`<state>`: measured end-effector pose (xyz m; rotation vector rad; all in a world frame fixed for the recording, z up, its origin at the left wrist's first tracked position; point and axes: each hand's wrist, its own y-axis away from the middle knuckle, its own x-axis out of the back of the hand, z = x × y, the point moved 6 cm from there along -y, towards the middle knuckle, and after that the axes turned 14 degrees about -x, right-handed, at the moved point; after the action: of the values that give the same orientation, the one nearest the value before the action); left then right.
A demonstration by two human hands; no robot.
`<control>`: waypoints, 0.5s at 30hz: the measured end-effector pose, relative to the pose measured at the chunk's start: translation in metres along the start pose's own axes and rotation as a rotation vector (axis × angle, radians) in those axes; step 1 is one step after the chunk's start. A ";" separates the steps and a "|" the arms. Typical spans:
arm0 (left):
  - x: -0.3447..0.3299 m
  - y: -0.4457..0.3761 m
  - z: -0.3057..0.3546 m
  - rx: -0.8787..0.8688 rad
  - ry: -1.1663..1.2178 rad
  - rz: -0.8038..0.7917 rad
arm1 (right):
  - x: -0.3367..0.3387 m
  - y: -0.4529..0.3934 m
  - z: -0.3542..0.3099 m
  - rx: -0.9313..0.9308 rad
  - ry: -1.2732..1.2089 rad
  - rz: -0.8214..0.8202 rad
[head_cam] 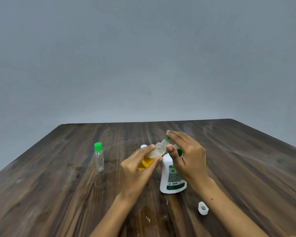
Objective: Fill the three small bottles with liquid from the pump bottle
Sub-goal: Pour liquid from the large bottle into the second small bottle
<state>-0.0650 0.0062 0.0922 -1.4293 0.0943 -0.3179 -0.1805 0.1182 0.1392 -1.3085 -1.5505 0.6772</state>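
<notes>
My left hand has its grip clamped round 1 small bottle, tilted, open neck aimed up and right, yellow liquid in its lower part. My right hand rests on the pump bottle, fingers straight over the pump top, thumb by the small bottle's neck. Another small bottle with a green cap stands upright to the left on the desk. A white cap lies near my right forearm.

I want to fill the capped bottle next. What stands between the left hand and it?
Nothing visible: bare tabletop separates the left hand from the green-capped small bottle. But that hand already grips a small bottle of yellow liquid.
</notes>
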 end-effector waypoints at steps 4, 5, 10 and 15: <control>-0.001 0.000 -0.002 -0.001 -0.001 0.003 | -0.005 0.010 0.003 -0.030 -0.027 -0.008; -0.001 0.001 -0.002 -0.001 -0.003 0.005 | -0.004 0.011 0.005 -0.033 -0.030 -0.015; -0.001 0.002 -0.001 -0.012 -0.010 0.002 | -0.001 0.000 0.002 -0.005 -0.002 -0.031; 0.000 -0.001 -0.001 -0.020 -0.016 0.004 | -0.004 0.010 0.004 -0.054 -0.044 -0.023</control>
<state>-0.0655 0.0057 0.0927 -1.4507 0.0879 -0.3029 -0.1799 0.1180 0.1278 -1.3215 -1.6264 0.6580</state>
